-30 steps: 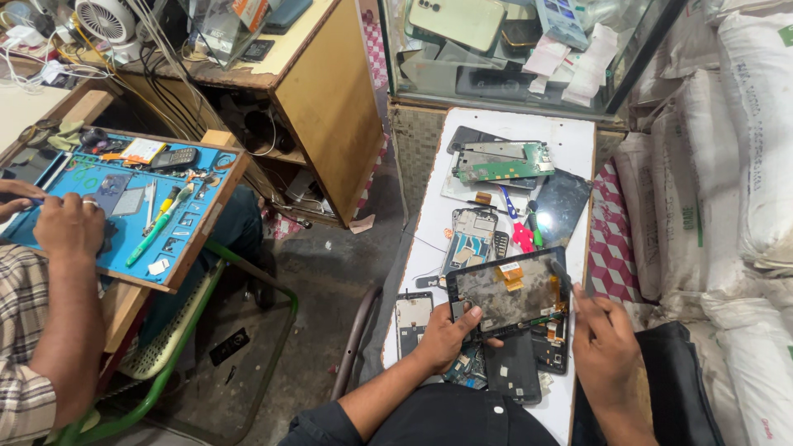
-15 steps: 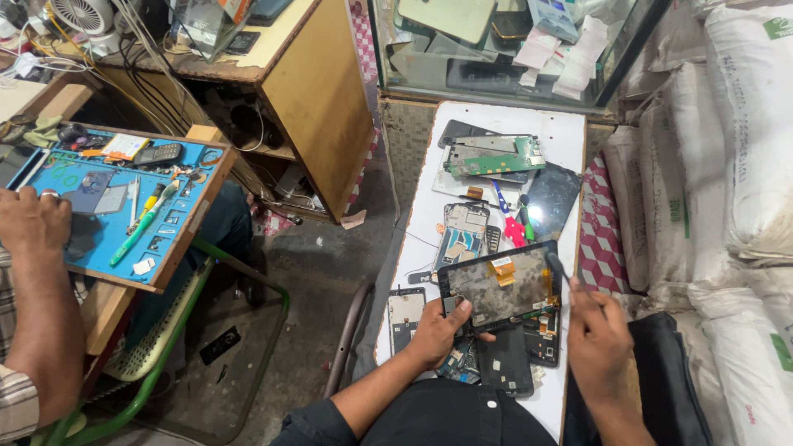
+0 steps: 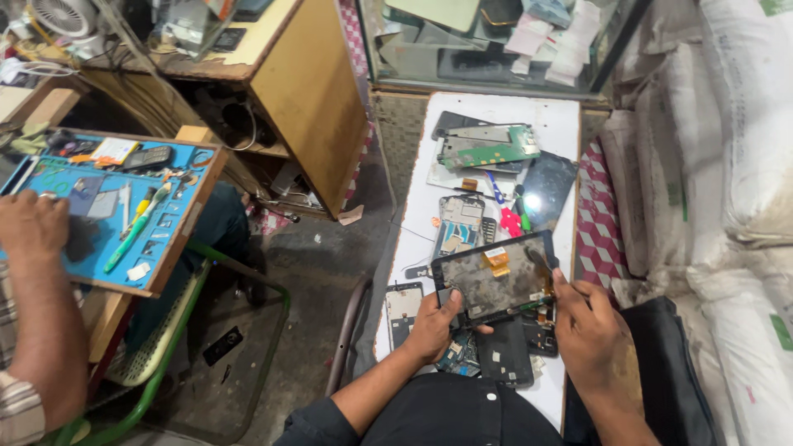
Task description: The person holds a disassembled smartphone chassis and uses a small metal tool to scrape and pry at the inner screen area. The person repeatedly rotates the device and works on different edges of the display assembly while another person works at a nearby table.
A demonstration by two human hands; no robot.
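My left hand [image 3: 433, 324] grips the lower left edge of a dark tablet screen panel [image 3: 492, 277], held face down with orange flex strips on its back. At the panel's right edge my right hand [image 3: 588, 330] holds a thin dark tool whose tip touches the panel. Both hands hover over a narrow white table [image 3: 555, 124] covered with phone parts. A phone frame [image 3: 459, 225] lies just beyond the panel, a green circuit board [image 3: 487, 147] farther back, and a glossy black screen [image 3: 547, 188] to the right.
Another person's hand [image 3: 33, 223] rests on a blue work mat [image 3: 107, 206] with tools at the left. A wooden cabinet [image 3: 314, 91] stands between us. A glass case [image 3: 487, 41] closes the table's far end. White sacks [image 3: 735, 165] pile up on the right.
The panel has shifted slightly lower and flatter in my hands. The other person's hand has moved a little along the blue mat.
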